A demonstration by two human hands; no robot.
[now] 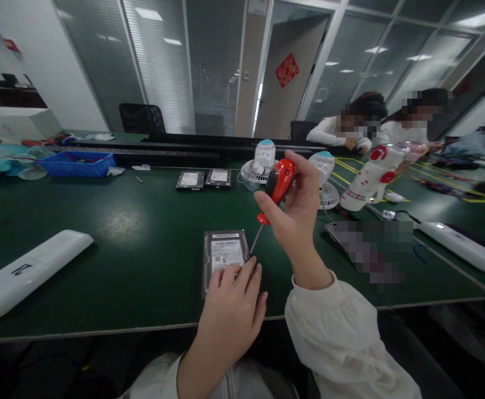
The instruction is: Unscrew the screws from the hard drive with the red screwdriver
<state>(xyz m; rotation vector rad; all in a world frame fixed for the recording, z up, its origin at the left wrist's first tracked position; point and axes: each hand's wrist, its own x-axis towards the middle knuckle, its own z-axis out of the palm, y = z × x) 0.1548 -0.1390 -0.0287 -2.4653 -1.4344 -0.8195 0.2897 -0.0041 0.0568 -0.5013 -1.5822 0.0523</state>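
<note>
A hard drive (226,247) with a white label lies flat on the green table in front of me. My left hand (233,303) rests over its near part, fingers bent across the label and the right edge, pressing it down. In my right hand (295,213) is a screwdriver (282,180) with a red and black handle, gripped between thumb and fingers. The screwdriver stands tilted, its shaft running down to the drive's right edge beside my left fingertips. Those fingers hide the tip, so I cannot tell what it touches.
Two more hard drives (190,179) lie farther back. Behind my right hand are small white fans (264,152) and a water bottle (369,180). White elongated devices (34,271) flank the work area. A blue tray (78,164) sits back left. People (329,130) sit at the far right.
</note>
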